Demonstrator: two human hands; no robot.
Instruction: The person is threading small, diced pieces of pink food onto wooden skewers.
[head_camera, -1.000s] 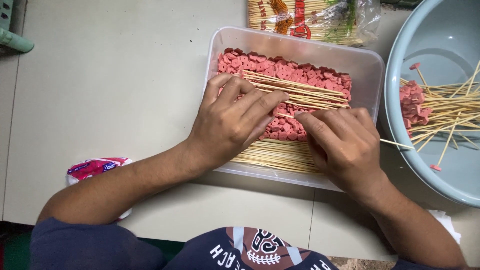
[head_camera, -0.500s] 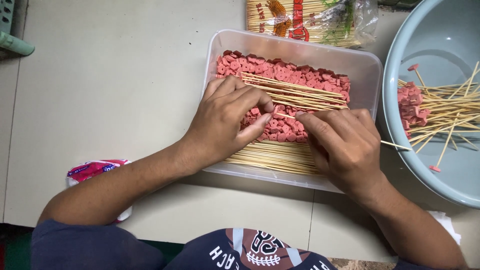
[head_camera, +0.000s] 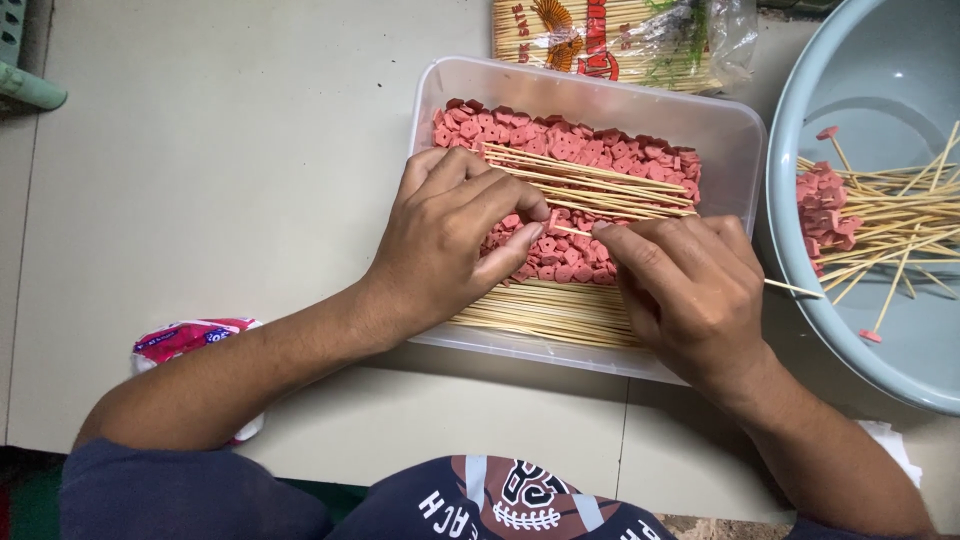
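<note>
Left hand and right hand pinch one skewer.

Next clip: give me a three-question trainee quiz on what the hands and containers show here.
1. True or false: the right hand holds a thin wooden skewer over the clear plastic tub.
2. What fills the far half of the tub?
A. Pink sausage slices
B. Green beans
C. Rice
3. Where do the finished skewers lie?

Key:
1. True. The left hand pinches a pink slice at its tip.
2. A.
3. In the grey-blue basin on the right.
</note>
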